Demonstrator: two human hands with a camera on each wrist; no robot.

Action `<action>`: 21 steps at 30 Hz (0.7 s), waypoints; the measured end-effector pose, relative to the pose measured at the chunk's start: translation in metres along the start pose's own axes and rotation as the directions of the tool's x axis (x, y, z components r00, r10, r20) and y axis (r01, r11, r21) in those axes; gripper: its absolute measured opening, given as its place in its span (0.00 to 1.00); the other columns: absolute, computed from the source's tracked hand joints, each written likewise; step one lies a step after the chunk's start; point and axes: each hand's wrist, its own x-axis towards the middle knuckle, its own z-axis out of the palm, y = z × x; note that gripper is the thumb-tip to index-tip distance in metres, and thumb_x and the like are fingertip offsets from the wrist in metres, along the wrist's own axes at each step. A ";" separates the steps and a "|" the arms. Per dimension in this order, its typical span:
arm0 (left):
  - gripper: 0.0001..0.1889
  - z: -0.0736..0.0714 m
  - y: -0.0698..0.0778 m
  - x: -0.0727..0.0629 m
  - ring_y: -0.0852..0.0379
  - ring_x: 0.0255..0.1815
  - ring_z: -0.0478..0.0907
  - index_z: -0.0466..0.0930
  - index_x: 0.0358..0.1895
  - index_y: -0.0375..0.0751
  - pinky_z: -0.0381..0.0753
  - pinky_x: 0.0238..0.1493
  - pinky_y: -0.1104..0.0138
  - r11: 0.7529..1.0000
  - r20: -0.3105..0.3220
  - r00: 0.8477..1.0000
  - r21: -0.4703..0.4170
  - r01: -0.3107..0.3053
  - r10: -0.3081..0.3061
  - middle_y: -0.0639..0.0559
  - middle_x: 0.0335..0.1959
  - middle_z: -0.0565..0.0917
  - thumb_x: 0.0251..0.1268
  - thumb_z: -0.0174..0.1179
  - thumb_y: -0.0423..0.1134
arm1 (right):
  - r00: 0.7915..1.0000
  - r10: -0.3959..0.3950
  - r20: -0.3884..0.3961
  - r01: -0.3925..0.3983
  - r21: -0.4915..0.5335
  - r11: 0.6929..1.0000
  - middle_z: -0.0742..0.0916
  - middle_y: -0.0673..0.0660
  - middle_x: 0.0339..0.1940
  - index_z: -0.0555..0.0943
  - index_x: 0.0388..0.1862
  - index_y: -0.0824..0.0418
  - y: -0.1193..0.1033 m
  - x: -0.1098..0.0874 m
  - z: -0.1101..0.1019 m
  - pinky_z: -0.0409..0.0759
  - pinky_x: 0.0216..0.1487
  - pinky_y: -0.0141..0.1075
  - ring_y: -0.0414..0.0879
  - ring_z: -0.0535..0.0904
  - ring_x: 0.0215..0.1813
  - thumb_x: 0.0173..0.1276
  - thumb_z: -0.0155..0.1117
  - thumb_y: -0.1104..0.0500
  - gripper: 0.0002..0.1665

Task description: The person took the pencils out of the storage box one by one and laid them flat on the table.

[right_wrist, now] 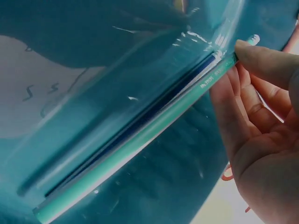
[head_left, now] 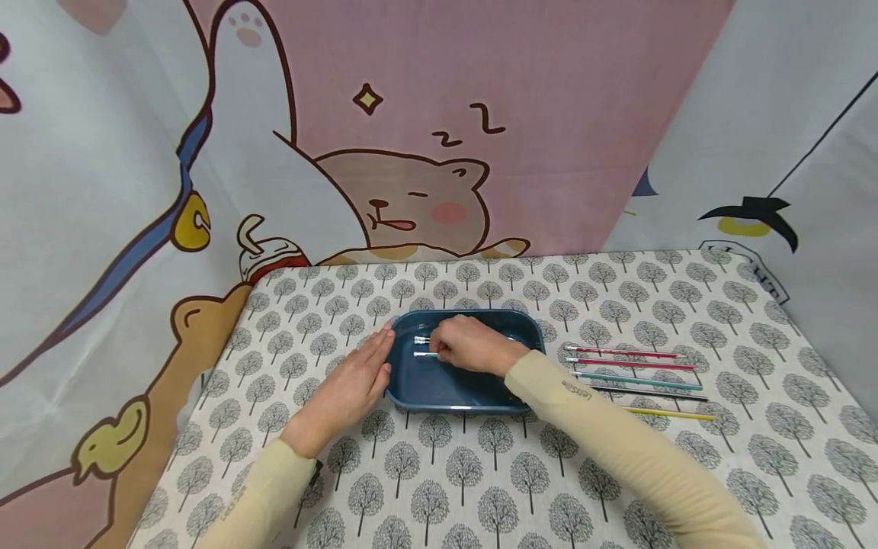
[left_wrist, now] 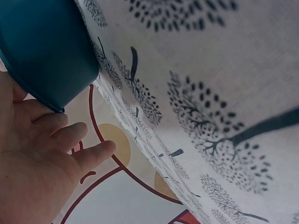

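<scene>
A dark blue rectangular tray (head_left: 439, 398) sits on the tree-patterned cloth. My right hand (head_left: 476, 345) reaches into it and pinches a green paintbrush (right_wrist: 140, 135) between thumb and fingers near the ferrule end. Beside that brush, a dark blue paintbrush (right_wrist: 154, 109) lies along the tray floor, almost parallel to it. Their pale metal ferrules point left in the head view. My left hand (head_left: 353, 381) touches the tray's left rim with its fingers extended; the left wrist view shows these fingers spread along the tray's outer wall.
Right of the tray, several slim paintbrushes lie in a row on the cloth: two red (head_left: 631, 364), a green one (head_left: 645, 380), a black one (head_left: 652, 393) and a yellow one (head_left: 672, 414). A cartoon-printed curtain (head_left: 549, 137) hangs behind the table's far edge.
</scene>
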 end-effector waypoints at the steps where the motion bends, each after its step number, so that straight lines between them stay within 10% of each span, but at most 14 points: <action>1: 0.29 0.000 0.000 0.000 0.43 0.81 0.58 0.56 0.81 0.35 0.64 0.77 0.44 1.000 0.002 1.000 0.001 0.000 0.000 0.42 0.83 0.57 0.84 0.47 0.41 | 1.000 -0.004 -0.007 0.004 -0.004 1.000 0.87 0.46 0.34 0.90 0.36 0.56 -0.001 0.000 -0.001 0.82 0.37 0.32 0.38 0.78 0.32 0.70 0.70 0.66 0.06; 21: 0.30 0.001 -0.002 -0.001 0.39 0.81 0.59 0.53 0.82 0.36 0.64 0.76 0.41 1.000 0.007 1.000 0.001 -0.002 0.002 0.42 0.83 0.55 0.85 0.45 0.42 | 0.987 -0.012 -0.158 0.021 0.056 0.998 0.90 0.52 0.46 0.90 0.48 0.59 -0.025 -0.010 -0.048 0.85 0.50 0.35 0.43 0.84 0.47 0.74 0.68 0.64 0.08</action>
